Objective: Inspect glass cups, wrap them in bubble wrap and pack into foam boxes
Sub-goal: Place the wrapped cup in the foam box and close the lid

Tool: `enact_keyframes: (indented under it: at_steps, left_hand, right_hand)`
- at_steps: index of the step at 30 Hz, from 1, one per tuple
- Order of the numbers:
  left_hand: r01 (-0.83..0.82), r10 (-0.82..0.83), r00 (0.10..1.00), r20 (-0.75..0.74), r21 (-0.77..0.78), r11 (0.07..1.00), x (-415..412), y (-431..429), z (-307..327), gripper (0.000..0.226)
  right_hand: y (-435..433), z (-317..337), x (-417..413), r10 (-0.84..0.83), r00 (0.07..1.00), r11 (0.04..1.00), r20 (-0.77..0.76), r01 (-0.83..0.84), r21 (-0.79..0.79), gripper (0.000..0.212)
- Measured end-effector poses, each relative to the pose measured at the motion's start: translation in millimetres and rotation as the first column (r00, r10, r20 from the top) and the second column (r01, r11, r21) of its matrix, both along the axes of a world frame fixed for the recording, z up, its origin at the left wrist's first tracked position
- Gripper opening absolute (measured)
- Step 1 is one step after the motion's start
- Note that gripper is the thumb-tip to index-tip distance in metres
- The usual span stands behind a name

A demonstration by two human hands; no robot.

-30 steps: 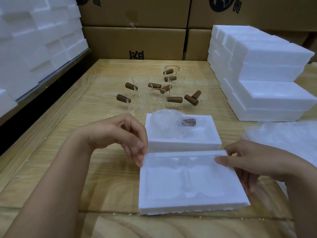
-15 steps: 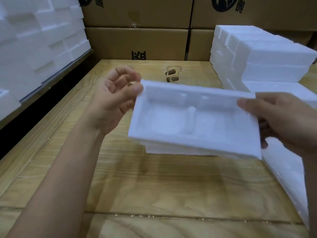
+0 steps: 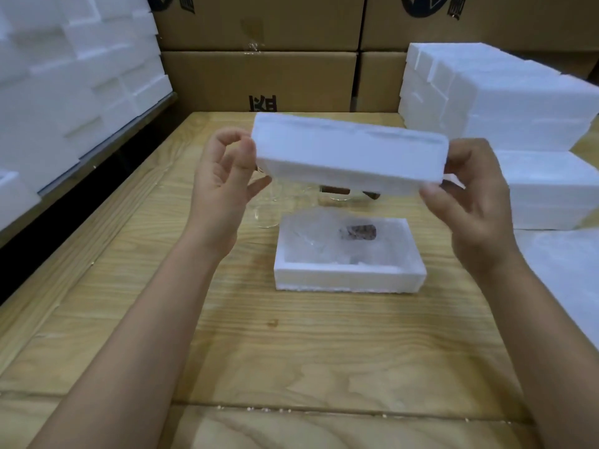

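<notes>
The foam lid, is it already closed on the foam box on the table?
No, the left hand and the right hand hold the foam lid in the air above the open foam box.

Foam lid (image 3: 350,157) now hollow-down, above foam box (image 3: 350,280)

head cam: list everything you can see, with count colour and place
foam lid: one, white, held in the air above the box
foam box: one, white, open, mid table
wrapped cup: one, clear with a brown handle, inside the foam box
bare glass cups: several, clear, on the table behind the box, mostly hidden by the lid
bubble wrap: pale sheets, count unclear, right table edge
right foam stack: white, far right of the table
left foam stack: white, left of the table
cardboard boxes: at least four, brown, behind the table
table: one, light wood
left hand: holds the lid's left end
right hand: holds the lid's right end
</notes>
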State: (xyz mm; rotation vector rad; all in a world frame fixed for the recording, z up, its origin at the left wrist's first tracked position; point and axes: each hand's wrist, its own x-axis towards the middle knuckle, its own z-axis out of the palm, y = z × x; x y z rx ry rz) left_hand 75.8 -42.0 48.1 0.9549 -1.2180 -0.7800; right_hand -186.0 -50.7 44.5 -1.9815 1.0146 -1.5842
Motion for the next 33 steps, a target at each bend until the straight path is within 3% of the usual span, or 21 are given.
enact_keyframes:
  at_steps: [2, 4, 6, 8, 11, 18, 23, 28, 33]
  left_hand:
    - [0.093, -0.093, 0.994, -0.051, -0.009, 0.996, -0.9, 1.5, -2.7, 0.054]
    - [0.18, -0.18, 0.982, -0.051, 0.002, 0.984, -3.6, 3.4, -6.3, 0.057]
    - [0.217, -0.217, 0.976, -0.031, 0.001, 0.976, -5.3, 3.6, -11.3, 0.057]
    - [0.247, -0.247, 0.969, 0.001, 0.011, 0.969, -6.5, 3.5, -14.9, 0.061]
    - [0.292, -0.292, 0.954, 0.073, 0.018, 0.956, -4.9, 5.7, -19.5, 0.071]
    - [0.233, -0.242, 0.955, 0.174, 0.071, 0.97, -6.2, 13.2, -22.7, 0.042]
    - [0.125, -0.146, 0.93, 0.337, 0.082, 0.989, -3.7, 12.5, -29.1, 0.056]
    - [0.119, -0.146, 0.9, 0.41, 0.092, 0.989, 4.0, 10.9, -31.6, 0.071]
    - [0.16, -0.192, 0.907, 0.376, 0.114, 0.981, 4.0, 8.6, -36.5, 0.061]
  right_hand:
    - [-1.8, 0.2, -3.1, 0.111, 0.973, 0.983, 0.204, -0.138, 0.123, 0.01]
    - [-3.3, 1.6, -4.7, 0.067, 0.915, 0.965, 0.398, -0.162, 0.208, 0.015]
    - [-4.1, 0.4, -5.6, 0.001, 0.894, 0.962, 0.448, -0.123, 0.243, 0.016]
    - [-4.0, -3.8, -6.6, 0.021, 0.857, 0.942, 0.514, -0.189, 0.276, 0.011]
    - [-3.9, -8.1, -4.1, 0.047, 0.904, 0.92, 0.424, -0.205, 0.335, 0.025]
    - [-3.1, -12.5, -3.7, 0.014, 0.905, 0.925, 0.425, -0.173, 0.338, 0.03]
    - [-3.5, -16.4, -0.2, 0.048, 0.883, 0.907, 0.466, -0.233, 0.349, 0.03]
    - [-5.2, -24.5, 4.8, 0.062, 0.908, 0.894, 0.414, -0.235, 0.382, 0.038]
    - [-8.1, -31.0, 2.9, 0.066, 0.925, 0.877, 0.374, -0.233, 0.421, 0.039]
